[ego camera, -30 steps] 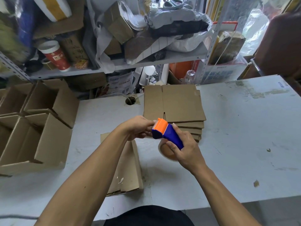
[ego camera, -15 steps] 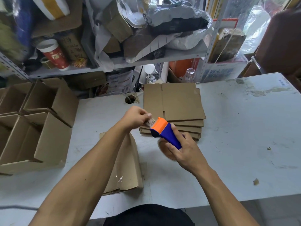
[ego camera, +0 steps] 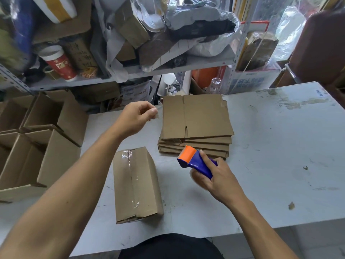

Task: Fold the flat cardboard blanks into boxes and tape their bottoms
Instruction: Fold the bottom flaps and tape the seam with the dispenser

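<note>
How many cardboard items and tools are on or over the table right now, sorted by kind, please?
Taped box: 1
Stack of flat blanks: 1
Open folded boxes at the left: at least 4
Tape dispenser, held in the right hand: 1
Total: at least 7

White table [ego camera: 280,146]: 1 taped box [ego camera: 137,184] at lower centre, stack of flat blanks [ego camera: 197,118] at centre, open boxes [ego camera: 43,146] at left.

Matt brown cardboard box [ego camera: 137,184] with glossy clear tape, shiny plastic dispenser [ego camera: 196,161]
</note>
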